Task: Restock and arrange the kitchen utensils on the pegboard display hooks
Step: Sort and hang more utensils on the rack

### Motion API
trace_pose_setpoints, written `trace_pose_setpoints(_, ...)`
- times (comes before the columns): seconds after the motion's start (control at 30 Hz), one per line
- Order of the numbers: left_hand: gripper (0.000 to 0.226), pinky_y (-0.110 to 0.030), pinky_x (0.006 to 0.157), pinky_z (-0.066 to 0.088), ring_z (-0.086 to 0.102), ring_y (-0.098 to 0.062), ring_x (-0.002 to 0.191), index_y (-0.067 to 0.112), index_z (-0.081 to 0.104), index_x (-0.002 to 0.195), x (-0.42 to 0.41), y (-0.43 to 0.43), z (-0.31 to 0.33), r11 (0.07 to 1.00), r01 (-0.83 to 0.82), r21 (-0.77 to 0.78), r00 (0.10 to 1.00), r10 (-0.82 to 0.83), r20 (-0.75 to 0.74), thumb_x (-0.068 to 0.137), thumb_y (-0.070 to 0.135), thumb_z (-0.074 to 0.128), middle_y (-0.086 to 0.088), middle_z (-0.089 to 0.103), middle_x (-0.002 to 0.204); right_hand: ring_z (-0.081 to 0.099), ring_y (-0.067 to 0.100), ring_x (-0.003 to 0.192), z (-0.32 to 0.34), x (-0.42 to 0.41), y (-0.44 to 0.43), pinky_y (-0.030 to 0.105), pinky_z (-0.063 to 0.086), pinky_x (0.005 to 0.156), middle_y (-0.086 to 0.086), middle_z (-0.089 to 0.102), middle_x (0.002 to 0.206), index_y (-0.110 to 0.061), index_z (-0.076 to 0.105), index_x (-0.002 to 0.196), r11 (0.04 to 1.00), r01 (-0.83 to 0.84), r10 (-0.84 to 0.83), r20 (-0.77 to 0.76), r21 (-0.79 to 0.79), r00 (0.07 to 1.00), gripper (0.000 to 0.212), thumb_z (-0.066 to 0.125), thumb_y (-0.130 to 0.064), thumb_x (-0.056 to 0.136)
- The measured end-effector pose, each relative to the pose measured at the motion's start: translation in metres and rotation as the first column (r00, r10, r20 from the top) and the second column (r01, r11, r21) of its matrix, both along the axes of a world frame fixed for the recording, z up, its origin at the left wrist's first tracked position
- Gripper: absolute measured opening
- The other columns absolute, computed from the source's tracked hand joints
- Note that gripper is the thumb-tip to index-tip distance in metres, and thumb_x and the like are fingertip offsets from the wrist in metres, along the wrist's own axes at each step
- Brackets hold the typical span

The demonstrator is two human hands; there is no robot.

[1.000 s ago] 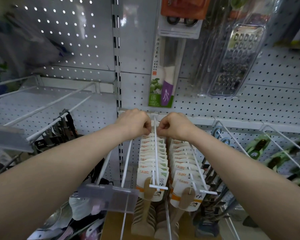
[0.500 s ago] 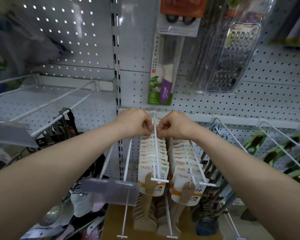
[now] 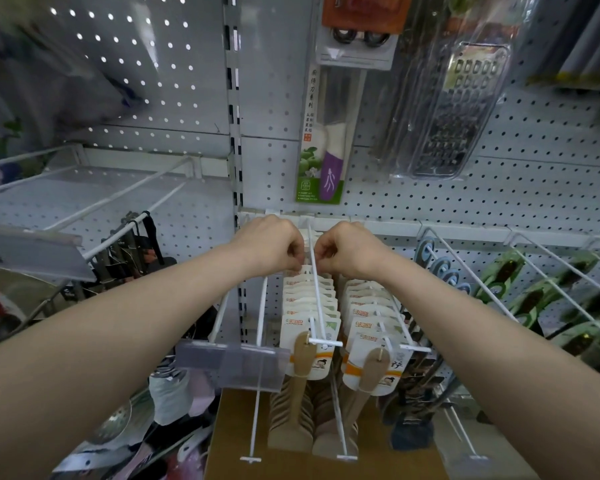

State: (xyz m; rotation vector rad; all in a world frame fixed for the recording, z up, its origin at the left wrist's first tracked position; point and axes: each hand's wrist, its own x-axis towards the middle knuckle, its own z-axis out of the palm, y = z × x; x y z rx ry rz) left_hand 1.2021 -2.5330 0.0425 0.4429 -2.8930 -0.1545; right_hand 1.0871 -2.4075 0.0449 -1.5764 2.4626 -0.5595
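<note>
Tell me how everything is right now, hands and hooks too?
Left hand, curled, pinching rearmost spoon card.
Right hand, curled, pinching the same card.
Spoon cards, hanging, two full rows.
Neighbouring hook, bare.
Knife pack, hanging upright.
Grater, hanging, wrapped.

Above the fingers [image 3: 291, 259], the knife package [image 3: 321, 133] carries a vertical column of Chinese characters, too small to read surely. Below the fingers, the spatula cards [image 3: 293, 322] bear a red logo, illegible.
</note>
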Motion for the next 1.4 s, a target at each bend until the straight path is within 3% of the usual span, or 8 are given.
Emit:
trace_pose_setpoints(0.13,0.008,-0.026,0.074,0.05,0.062,-0.002,0.081,0.037,0.071,0.077,0.009,0.001,0.005,0.997,0.02,0.08,1.0,-0.019,-0.023,0.074,0.04,0.078,0.022,0.063,0.073,0.056,-0.005,0.052,0.003,0.001,0.009,0.009,0.042,0.052,-0.006,0.07,0.071,-0.019,0.076,0.082,1.0,0.007,-0.003,0.153,-0.025,0.988,0.006,0.08,-0.019,0.077)
trace_pose_setpoints(0.27,0.014,-0.028,0.076,0.049,0.059,-0.007,0.083,0.033,0.075,0.087,0.012,0.005,0.003,0.999,0.035,0.025,0.998,-0.036,0.044,0.076,0.041,0.076,0.019,0.059,0.075,0.055,-0.007,0.049,0.003,0.001,0.015,0.01,0.043,0.049,-0.005,0.07,0.07,-0.018,0.077,0.084,0.999,0.025,-0.018,0.208,-0.031,0.978,0.009,0.081,-0.017,0.077)
trace_pose_setpoints(0.5,0.008,-0.033,0.079,0.052,0.061,-0.011,0.087,0.032,0.073,0.083,0.009,0.007,0.002,1.0,0.004,0.029,0.999,-0.005,0.045,0.077,0.037,0.076,0.017,0.062,0.078,0.056,-0.006,0.052,0.003,0.01,0.014,0.012,0.044,0.058,-0.007,0.072,0.069,-0.028,0.073,0.072,0.998,0.047,-0.044,0.083,-0.042,0.996,0.014,0.079,-0.016,0.077)
trace_pose_setpoints(0.67,0.008,-0.038,0.082,0.052,0.06,-0.012,0.088,0.034,0.068,0.078,0.01,0.008,0.002,1.0,-0.002,-0.01,0.998,0.002,0.061,0.077,0.041,0.072,0.017,0.063,0.08,0.055,-0.002,0.059,0.004,0.015,0.019,0.011,0.042,0.062,-0.011,0.067,0.067,-0.023,0.076,0.079,0.998,0.052,-0.051,0.087,-0.017,0.995,0.007,0.079,-0.017,0.078)
trace_pose_setpoints(0.83,0.011,-0.04,0.086,0.05,0.059,-0.014,0.088,0.032,0.067,0.075,0.009,0.011,0.0,0.999,-0.027,-0.027,0.998,0.028,0.058,0.077,0.042,0.071,0.013,0.066,0.084,0.065,0.011,0.082,0.001,0.019,0.017,0.023,0.045,0.088,-0.007,0.073,0.081,-0.021,0.077,0.083,0.997,0.077,-0.077,-0.045,0.006,0.996,0.007,0.079,-0.018,0.078)
trace_pose_setpoints(1.03,0.008,-0.035,0.078,0.053,0.061,-0.013,0.086,0.032,0.068,0.077,0.016,0.014,0.003,1.0,0.008,0.027,1.0,-0.009,0.028,0.077,0.038,0.072,0.013,0.064,0.08,0.057,0.0,0.068,0.008,0.023,0.028,0.013,0.041,0.067,-0.012,0.067,0.074,-0.02,0.077,0.085,0.999,0.05,-0.05,0.049,0.01,0.998,0.006,0.079,-0.022,0.079)
trace_pose_setpoints(1.2,0.01,-0.036,0.076,0.055,0.062,-0.011,0.083,0.032,0.074,0.083,0.018,0.017,0.003,1.0,0.007,0.021,0.999,-0.008,0.053,0.079,0.039,0.068,0.015,0.069,0.082,0.062,0.008,0.076,0.007,0.027,0.024,0.023,0.046,0.08,-0.005,0.073,0.082,-0.019,0.078,0.086,0.998,0.048,-0.047,-0.036,0.035,0.998,0.006,0.075,-0.024,0.083)
trace_pose_setpoints(1.4,0.01,-0.035,0.077,0.054,0.061,-0.014,0.086,0.034,0.074,0.089,0.016,0.022,0.001,1.0,-0.012,-0.018,0.997,0.013,0.079,0.081,0.039,0.069,0.012,0.07,0.091,0.06,0.014,0.081,0.003,0.026,0.015,0.03,0.051,0.081,-0.001,0.072,0.083,-0.018,0.075,0.078,0.997,0.065,-0.059,-0.128,0.042,0.99,0.01,0.072,-0.026,0.085)
